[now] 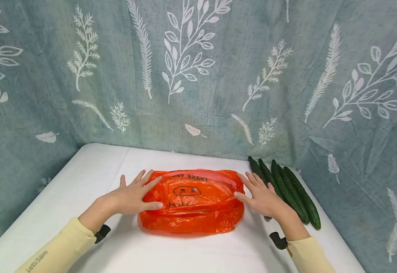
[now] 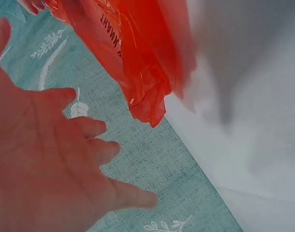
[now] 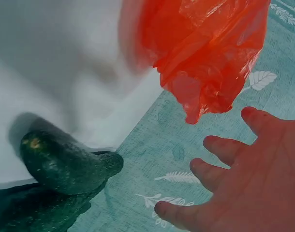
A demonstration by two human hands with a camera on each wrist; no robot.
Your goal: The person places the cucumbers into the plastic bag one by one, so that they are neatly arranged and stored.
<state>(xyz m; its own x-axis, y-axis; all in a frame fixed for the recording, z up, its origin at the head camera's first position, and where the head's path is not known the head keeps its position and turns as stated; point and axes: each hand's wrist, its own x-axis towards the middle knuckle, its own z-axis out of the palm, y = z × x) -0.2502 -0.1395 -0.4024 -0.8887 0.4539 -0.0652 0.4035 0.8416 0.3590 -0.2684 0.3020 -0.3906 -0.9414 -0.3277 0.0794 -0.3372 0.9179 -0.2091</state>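
Note:
An orange-red plastic bag (image 1: 191,197) with dark "THANK YOU" print and a cartoon face lies on the white table, its top crumpled. At its left side my left hand (image 1: 133,195) is held with fingers spread, the fingertips overlapping the bag's edge in the head view. On the opposite side my right hand (image 1: 265,199) is spread the same way, thumb and index finger right at the bag's corner. Both wrist views show a gap between straight fingers and the bag, with nothing in the left palm (image 2: 46,164) or the right palm (image 3: 258,179).
Several dark green cucumbers (image 1: 294,189) lie side by side along the table's right edge, partly behind my right hand and forearm. White cloth covers the table (image 1: 103,163). A teal curtain (image 1: 198,125) with white leaf prints closes off the back and sides.

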